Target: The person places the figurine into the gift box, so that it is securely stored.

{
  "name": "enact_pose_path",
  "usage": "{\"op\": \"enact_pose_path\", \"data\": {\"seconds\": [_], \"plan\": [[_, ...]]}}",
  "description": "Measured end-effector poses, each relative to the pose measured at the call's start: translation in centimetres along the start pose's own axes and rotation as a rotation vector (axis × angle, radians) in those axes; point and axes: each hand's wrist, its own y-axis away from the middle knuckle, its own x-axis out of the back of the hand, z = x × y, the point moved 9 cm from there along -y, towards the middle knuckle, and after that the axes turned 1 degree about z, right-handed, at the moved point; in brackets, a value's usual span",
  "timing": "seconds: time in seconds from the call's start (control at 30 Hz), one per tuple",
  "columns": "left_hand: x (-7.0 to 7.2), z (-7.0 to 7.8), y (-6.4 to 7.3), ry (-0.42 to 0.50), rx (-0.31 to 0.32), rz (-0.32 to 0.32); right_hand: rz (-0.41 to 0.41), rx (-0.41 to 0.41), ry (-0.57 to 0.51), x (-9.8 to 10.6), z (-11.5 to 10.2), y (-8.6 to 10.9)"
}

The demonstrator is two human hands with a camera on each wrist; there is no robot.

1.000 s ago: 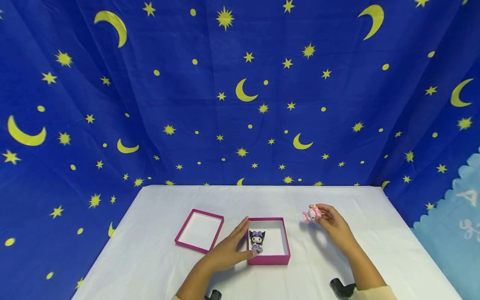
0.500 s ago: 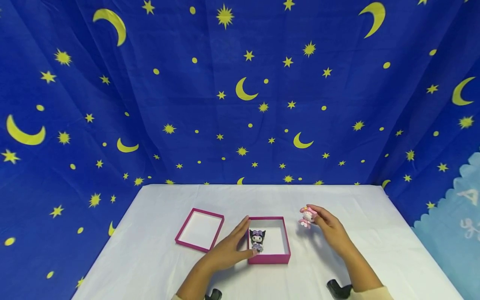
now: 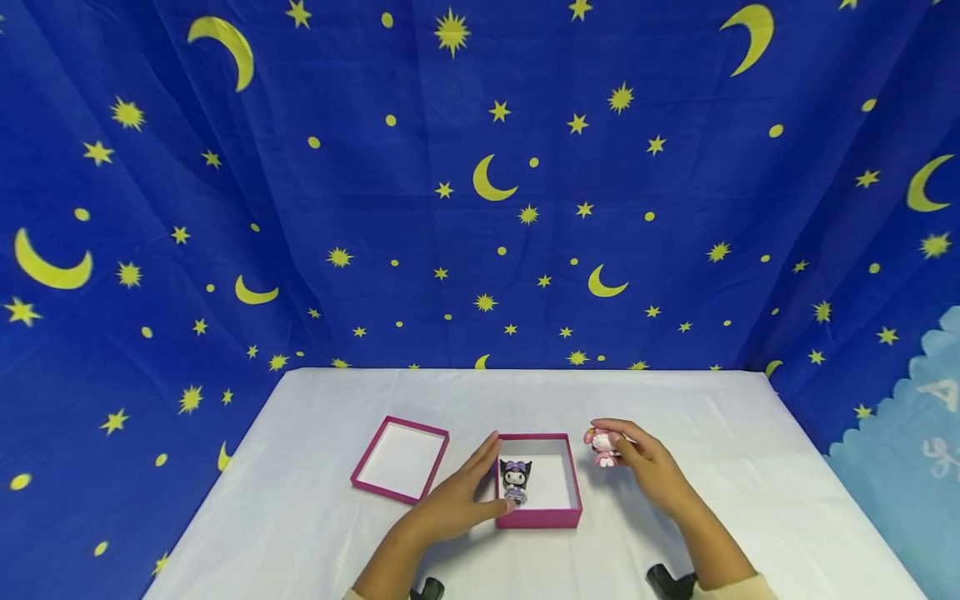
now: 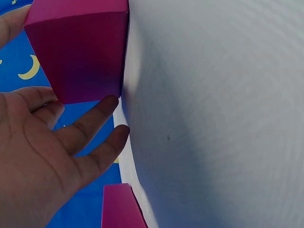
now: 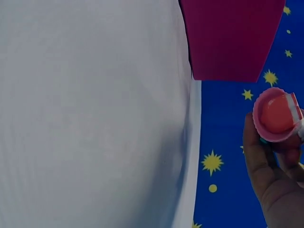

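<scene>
A magenta box (image 3: pixel 538 519) with a white inside stands uncovered in the middle of the table. Inside, along its left wall, is a figurine with black ears and a purple outfit (image 3: pixel 515 479). My left hand (image 3: pixel 456 504) rests against the box's left side, fingers extended and spread, its thumb tip over the near left rim. To the right of the box, my right hand (image 3: pixel 656 473) pinches a pink-and-white figurine (image 3: pixel 602 447) between thumb and fingers, feet down. The right wrist view shows the pink figurine's round underside (image 5: pixel 276 114) just beyond the fingers.
The matching lid (image 3: pixel 366 487) lies left of the box with its white inside up. A white cloth (image 3: pixel 697 408) covers the table. Blue curtains (image 3: pixel 420 208) with moons and stars stand behind and at the sides. Black straps or mounts (image 3: pixel 670 582) show near the wrists.
My right hand has carried the pink figurine left and slightly nearer, toward the box, turning it from tilted to upright. My left hand, the box and the lid have stayed put.
</scene>
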Motion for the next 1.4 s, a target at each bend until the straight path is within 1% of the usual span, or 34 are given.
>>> {"op": "enact_pose_path", "data": {"seconds": [0.23,0.37,0.57,0.77,0.9,1.1,1.3,1.4], "plan": [[0.1,0.0,0.0,-0.008,0.005,-0.002,-0.018,-0.009,-0.011,-0.9,-0.4,0.1],[0.1,0.1,0.0,-0.007,0.009,0.000,-0.046,-0.001,0.013,-1.7,-0.7,0.2],[0.1,0.1,0.0,-0.015,0.017,-0.001,-0.052,-0.016,0.060,-2.3,-1.3,0.4],[0.1,0.1,-0.1,-0.014,0.012,-0.003,-0.063,-0.019,0.057,-3.0,-2.0,0.2],[0.1,0.0,-0.1,-0.020,0.015,-0.004,-0.058,0.009,0.087,-3.2,-2.5,0.1],[0.1,0.1,0.0,-0.022,0.016,-0.002,-0.050,0.030,0.233,-3.5,-3.0,0.2],[0.1,0.1,0.1,-0.021,0.021,-0.004,-0.103,0.074,0.232,-4.7,-3.9,0.2],[0.1,0.2,0.1,-0.025,0.020,-0.005,-0.109,0.094,0.259,-5.0,-4.4,0.2]]}}
